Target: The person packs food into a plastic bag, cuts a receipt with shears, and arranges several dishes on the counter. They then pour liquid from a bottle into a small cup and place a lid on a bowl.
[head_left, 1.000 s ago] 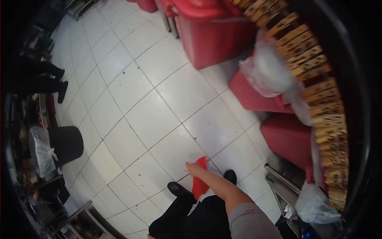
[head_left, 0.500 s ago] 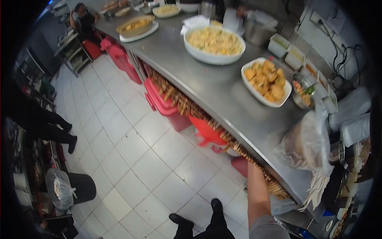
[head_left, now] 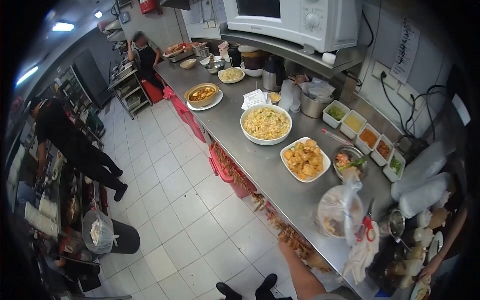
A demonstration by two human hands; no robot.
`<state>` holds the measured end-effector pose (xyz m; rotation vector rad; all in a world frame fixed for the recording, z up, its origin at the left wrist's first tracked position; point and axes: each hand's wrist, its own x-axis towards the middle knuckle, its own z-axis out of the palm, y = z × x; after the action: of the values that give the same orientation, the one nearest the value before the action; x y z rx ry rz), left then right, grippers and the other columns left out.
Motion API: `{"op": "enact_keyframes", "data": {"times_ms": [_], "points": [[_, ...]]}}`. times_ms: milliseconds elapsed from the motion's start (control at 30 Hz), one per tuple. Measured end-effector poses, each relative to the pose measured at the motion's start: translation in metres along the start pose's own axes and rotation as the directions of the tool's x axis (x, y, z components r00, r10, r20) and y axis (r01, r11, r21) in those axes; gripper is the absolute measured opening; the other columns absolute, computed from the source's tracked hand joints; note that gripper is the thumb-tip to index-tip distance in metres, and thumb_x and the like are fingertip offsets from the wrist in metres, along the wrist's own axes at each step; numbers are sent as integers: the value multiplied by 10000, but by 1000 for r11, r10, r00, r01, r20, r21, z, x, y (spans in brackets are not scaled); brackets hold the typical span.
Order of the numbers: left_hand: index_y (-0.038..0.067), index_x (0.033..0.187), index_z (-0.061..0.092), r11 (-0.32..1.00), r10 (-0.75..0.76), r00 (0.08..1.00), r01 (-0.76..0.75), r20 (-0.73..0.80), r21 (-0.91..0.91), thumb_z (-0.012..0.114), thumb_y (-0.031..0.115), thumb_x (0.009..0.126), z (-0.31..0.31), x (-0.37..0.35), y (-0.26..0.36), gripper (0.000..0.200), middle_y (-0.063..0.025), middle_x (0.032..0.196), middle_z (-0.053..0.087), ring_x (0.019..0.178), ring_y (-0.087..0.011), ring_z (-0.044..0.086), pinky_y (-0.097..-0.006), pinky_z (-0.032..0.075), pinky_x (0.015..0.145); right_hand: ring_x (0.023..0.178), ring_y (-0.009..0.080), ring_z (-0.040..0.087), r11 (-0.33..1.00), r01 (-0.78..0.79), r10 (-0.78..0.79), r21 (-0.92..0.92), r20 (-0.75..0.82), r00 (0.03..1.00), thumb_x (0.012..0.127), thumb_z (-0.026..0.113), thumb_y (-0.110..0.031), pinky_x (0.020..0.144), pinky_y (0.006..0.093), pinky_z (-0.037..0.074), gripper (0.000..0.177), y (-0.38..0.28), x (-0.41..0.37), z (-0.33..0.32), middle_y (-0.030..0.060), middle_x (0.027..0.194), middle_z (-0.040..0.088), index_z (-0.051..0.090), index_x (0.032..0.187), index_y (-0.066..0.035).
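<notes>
My right hand (head_left: 286,246) is low beside the front edge of the steel counter (head_left: 225,132), next to a row of thin brown sticks or strands (head_left: 290,232) under the edge. Its fingers are blurred and partly hidden, so I cannot make out whether it holds anything. My left hand is out of view. On the counter above stand a white dish of golden fried pieces (head_left: 304,160), a bowl of fried rice (head_left: 266,125) and a knotted clear plastic bag (head_left: 342,212) with food inside. Red-handled scissors (head_left: 367,227) lie beside the bag.
Small tubs of chopped ingredients (head_left: 369,137) line the wall below a microwave (head_left: 295,22). Red bins (head_left: 232,175) stand under the counter. A lined black bin (head_left: 122,237) is across the aisle. One person (head_left: 70,135) works at left, another (head_left: 146,60) stands behind. Someone's hand (head_left: 431,267) reaches in at right.
My view has tilted up, bringing the microwave and back wall into sight. My right arm now appears farther left and lower, still beside the counter edge.
</notes>
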<state>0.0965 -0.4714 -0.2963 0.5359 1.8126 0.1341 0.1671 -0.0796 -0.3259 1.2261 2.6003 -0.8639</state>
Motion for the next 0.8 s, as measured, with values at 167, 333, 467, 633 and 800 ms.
{"op": "enact_keyframes", "data": {"times_ms": [167,333,467,633,800], "points": [[34,1173,461,941,316,915,-337,-253,-43,552,285,821,-48,45,91,441,-178,823,635,829,-270,623,-354,483,740,1032,283,533,931,238,-365,278,672,644,833,519,-339,914,347,391,567,-9,-105,5,152,1148,547,364,1312,-80],[44,1215,420,687,439,881,-455,-176,-567,428,116,882,-158,4,232,340,-122,938,607,769,-190,631,-257,463,598,1002,186,537,688,183,-689,702,553,468,873,508,-258,838,301,418,478,-45,-169,-89,84,1112,577,386,1300,-82],[60,1198,420,530,578,721,-687,-381,-497,400,99,895,-257,31,306,306,-110,924,600,756,-193,622,-286,495,665,1034,164,529,493,-303,-506,816,552,663,885,510,-276,831,301,429,492,-82,-134,-198,97,1174,538,344,1317,-108],[41,1268,292,193,490,752,-586,-441,-787,389,84,887,-375,29,414,396,-182,982,576,802,-265,626,-352,529,686,1050,286,543,-247,-143,-158,958,106,982,892,478,-162,795,357,480,556,-107,-43,-248,208,1168,504,152,1339,-109],[-143,1237,311,429,670,727,-217,148,-877,307,354,900,-459,99,467,601,-277,1192,467,1068,-362,514,-378,434,919,990,330,571,-407,219,313,887,-90,946,876,453,-85,715,391,517,502,-101,45,-270,221,1139,501,145,1267,-146]]}}
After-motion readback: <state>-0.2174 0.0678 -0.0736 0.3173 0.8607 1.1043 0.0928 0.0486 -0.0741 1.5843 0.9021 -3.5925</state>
